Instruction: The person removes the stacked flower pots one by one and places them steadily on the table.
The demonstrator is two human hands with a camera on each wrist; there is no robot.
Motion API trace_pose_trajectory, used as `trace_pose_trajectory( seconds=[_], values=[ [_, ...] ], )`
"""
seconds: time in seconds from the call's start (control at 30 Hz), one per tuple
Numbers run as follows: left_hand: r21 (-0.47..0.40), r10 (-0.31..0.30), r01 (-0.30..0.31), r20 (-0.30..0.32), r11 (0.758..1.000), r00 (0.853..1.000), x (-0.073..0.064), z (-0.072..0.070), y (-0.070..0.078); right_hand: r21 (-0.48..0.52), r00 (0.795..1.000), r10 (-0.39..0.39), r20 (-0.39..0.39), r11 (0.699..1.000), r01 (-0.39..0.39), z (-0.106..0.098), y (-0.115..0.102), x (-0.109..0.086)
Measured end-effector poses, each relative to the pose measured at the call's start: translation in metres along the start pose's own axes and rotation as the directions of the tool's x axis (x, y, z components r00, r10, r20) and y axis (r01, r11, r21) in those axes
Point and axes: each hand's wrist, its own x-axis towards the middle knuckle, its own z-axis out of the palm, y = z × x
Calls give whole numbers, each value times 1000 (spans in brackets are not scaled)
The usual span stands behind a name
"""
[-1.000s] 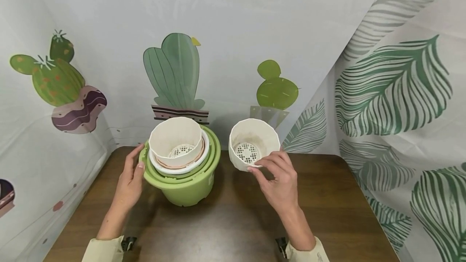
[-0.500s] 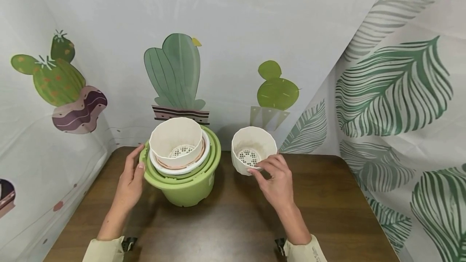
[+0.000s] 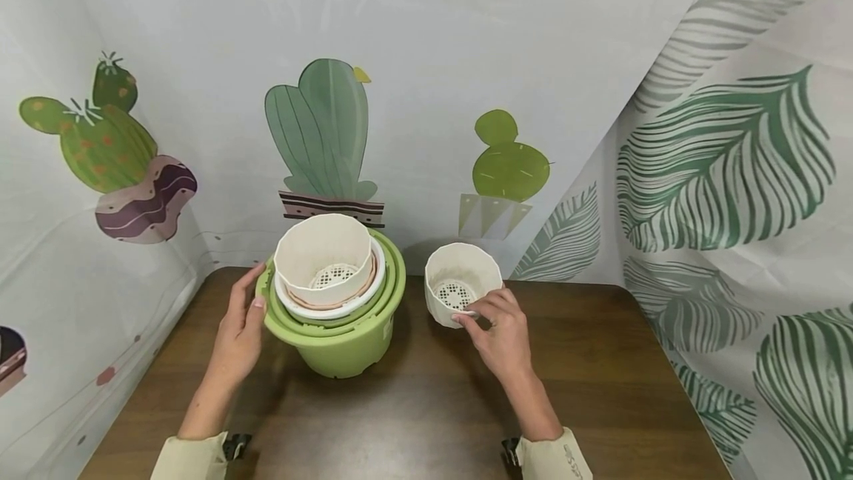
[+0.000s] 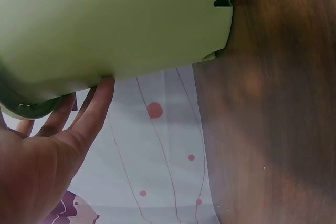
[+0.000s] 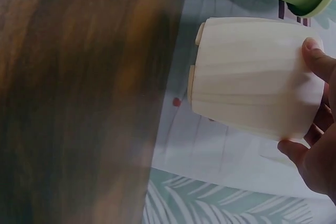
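A stack of nested flowerpots stands on the left of the table: a large green pot [image 3: 343, 354] outermost, then a green, a white [image 3: 326, 312] and a pinkish rim, with a cream faceted pot [image 3: 293, 261] on top. My left hand [image 3: 236, 328] touches the green pot's left side at the rim; the left wrist view has its fingers [image 4: 100, 106] nearly straight against the wall. With thumb and fingers, my right hand [image 3: 503, 335] pinches the near rim of another cream faceted flowerpot [image 3: 436, 302], perforated at the bottom. In the right wrist view its base appears slightly above the tabletop.
Both pots are over the far half of a brown wooden table [image 3: 400, 421]. A white cloth backdrop [image 3: 426, 95] printed with cacti and leaves hangs behind and at the sides. The green pot is close to the right hand's flowerpot on its left.
My right hand has lowered the cream flowerpot toward the table, right of the stack. My left hand keeps its place on the green pot.
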Motion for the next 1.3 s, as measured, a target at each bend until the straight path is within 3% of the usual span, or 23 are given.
trace_pose_trajectory(
  seconds=[0.53,0.83,1.3],
  values=[
    [-20,6,-6,0,1000,1000,1,0,2,-65,999,-35,37,997,38,14,18,-10],
    [-17,19,-19,-8,1000,1000,1,1,2,-52,999,-8,49,999,10,19,21,-15],
    [-21,55,-55,-16,998,998,1,0,0,-133,994,31,106,991,-17,23,16,-14]
  ],
)
